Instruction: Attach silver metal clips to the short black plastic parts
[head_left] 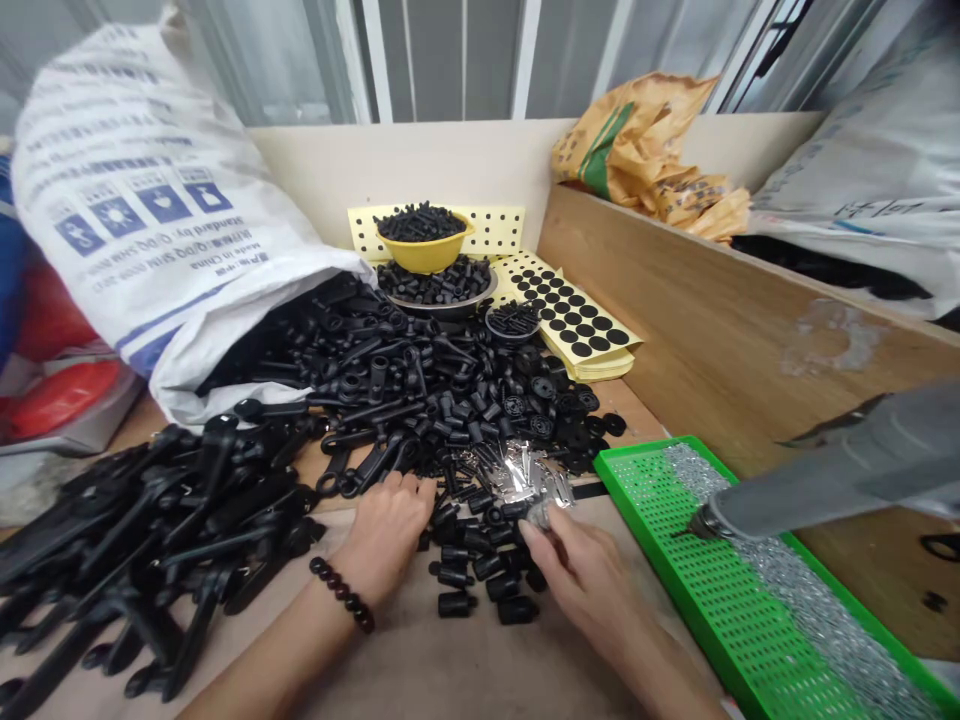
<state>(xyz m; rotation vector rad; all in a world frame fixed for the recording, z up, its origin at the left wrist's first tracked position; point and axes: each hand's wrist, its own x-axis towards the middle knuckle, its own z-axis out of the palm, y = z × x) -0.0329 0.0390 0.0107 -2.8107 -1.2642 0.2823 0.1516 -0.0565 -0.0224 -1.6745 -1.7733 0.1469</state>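
Note:
My left hand [394, 525], with a dark bead bracelet [341, 594] at the wrist, rests with fingers curled at the edge of the small black parts. Its fingertips are hidden, so what they hold does not show. Beside the shiny flat metal pieces [517, 470], my right hand [581, 565] is closed, thumb against fingers. A greyish, shiny bit shows at its fingertips, too blurred to name. Between the hands lie several short black cylindrical parts [456, 604] on the brown work surface [420, 670].
A white sack [180, 190] spills black plastic handles [375, 370]; long black parts [187, 530] pile up left. Behind stand a yellow bowl [424, 252] and sticker sheets [589, 325]. At right, a power screwdriver [825, 460] hangs over a green tray [697, 600] of screws, beside a wooden board [712, 310].

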